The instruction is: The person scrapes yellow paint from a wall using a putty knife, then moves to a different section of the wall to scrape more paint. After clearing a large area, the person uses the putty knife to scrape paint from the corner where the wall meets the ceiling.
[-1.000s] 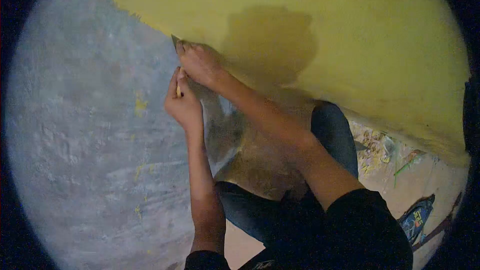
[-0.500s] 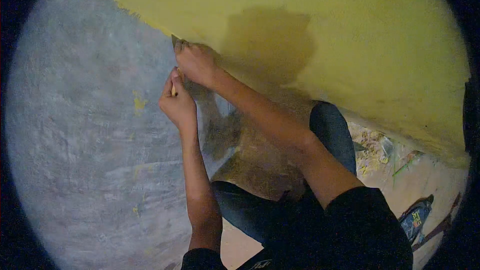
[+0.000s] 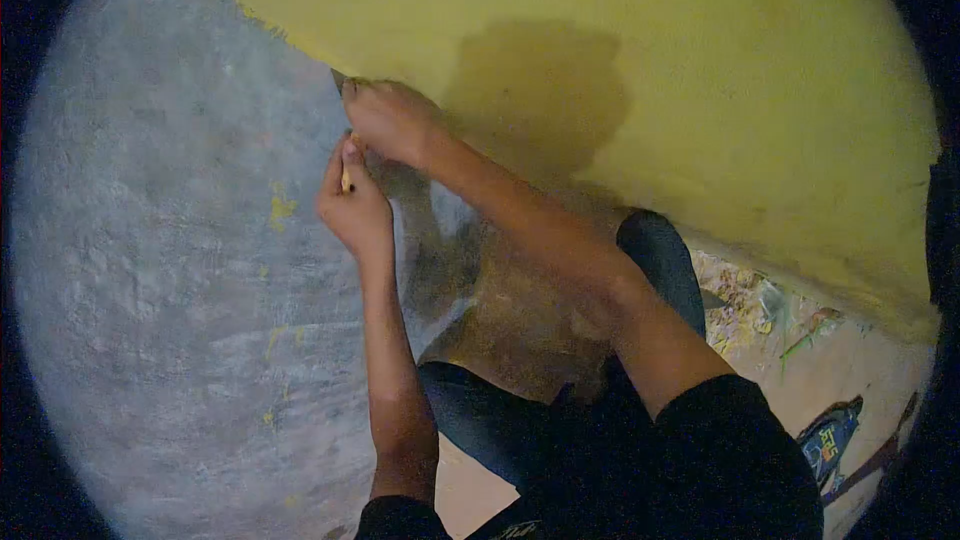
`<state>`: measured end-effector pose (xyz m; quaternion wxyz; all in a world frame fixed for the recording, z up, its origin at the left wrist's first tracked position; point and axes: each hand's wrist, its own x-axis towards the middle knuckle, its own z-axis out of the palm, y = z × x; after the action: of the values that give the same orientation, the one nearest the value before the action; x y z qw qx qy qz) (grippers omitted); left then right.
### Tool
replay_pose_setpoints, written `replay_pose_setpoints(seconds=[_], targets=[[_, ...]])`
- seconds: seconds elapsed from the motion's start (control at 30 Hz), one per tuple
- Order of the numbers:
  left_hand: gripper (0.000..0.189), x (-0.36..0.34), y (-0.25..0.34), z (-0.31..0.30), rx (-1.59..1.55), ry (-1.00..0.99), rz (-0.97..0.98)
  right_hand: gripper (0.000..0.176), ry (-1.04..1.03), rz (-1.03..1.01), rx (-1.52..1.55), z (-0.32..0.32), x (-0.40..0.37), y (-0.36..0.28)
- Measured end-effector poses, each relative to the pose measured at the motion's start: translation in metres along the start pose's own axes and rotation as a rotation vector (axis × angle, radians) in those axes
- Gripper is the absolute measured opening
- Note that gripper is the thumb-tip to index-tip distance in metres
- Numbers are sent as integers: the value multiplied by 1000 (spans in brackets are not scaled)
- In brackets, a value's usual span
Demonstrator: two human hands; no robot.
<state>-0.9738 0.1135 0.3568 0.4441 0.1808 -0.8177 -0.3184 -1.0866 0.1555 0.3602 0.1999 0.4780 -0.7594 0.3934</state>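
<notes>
My right hand (image 3: 390, 120) is closed round a thin dark pointed blade (image 3: 338, 82), whose tip rests at the border between the yellow paint (image 3: 720, 60) and the grey wall surface (image 3: 160, 220). Just below it, my left hand (image 3: 355, 195) pinches a small yellowish stick-like thing (image 3: 347, 178) with a dark end, close against the grey surface. Part of this thing is hidden by the fingers. The two hands are nearly touching.
Yellow flecks (image 3: 280, 208) mark the grey surface. My bent knees are below my arms. At the lower right, debris (image 3: 745, 310), a green strip (image 3: 800, 344) and a dark printed packet (image 3: 828, 440) lie on the pale floor (image 3: 780, 380).
My right hand and the blade have shifted slightly to the left along the paint border, and the blade leans more to the left. My left hand has barely moved.
</notes>
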Motion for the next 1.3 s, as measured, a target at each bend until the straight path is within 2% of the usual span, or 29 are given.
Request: replay_pose_setpoints(seconds=[0.13, 0.23, 0.3, 0.33, 0.43, 0.5, 0.63, 0.73, 0.8, 0.83, 0.9, 0.93, 1.0, 1.07, 1.1, 1.17, 1.3], targets=[[36, -8, -5, -2, 29, 4, 62, 29, -22, 26, 72, 11, -6, -1], [35, 4, -17, -3, -106, 42, 49, 31, 28, 24, -58, 11, 0, -4], [35, 12, -13, -7, -29, -5, -85, 32, -22, 98, -15, 6, 4, -4], [35, 9, -15, -9, -12, -15, -92, 32, -27, 110, 1, 13, 2, -4], [36, -2, -16, -14, 3, 0, -16, 32, -36, 49, 57, 34, -2, -7], [38, -8, -15, -11, 41, 38, 9, 31, 107, 35, -35, 29, -13, -11], [38, -4, -6, -16, 102, -34, -121, 38, -21, 25, 30, 53, -3, -1], [38, -7, -25, -1, 41, 11, -18, 46, 40, -53, -164, 65, -1, 12], [38, -8, -33, 2, 31, -34, -11, 40, 159, 133, -138, 55, -12, 7], [38, -11, -37, 2, 38, -51, -8, 40, 163, 152, -133, 50, -15, 5], [39, -13, -36, 7, 38, -13, 24, 52, -114, 179, -72, 43, -13, 4], [39, -19, -41, 7, 37, -21, 27, 52, -110, 187, -73, 54, -19, 2], [38, -32, -52, 8, 38, 29, -14, 58, 168, 234, -46, 91, -34, 3], [38, -55, -42, 2, 45, 4, -36, 62, 140, 192, 141, 82, -64, -4], [39, -66, -40, -1, 65, -10, -70, 62, 150, 201, 136, 90, -77, -11], [38, -78, -44, -4, 53, -4, -23, 62, 370, 84, 179, 108, -97, -21], [38, -83, -51, -6, 126, -25, -12, 60, 494, 67, 55, 119, -101, -29]])
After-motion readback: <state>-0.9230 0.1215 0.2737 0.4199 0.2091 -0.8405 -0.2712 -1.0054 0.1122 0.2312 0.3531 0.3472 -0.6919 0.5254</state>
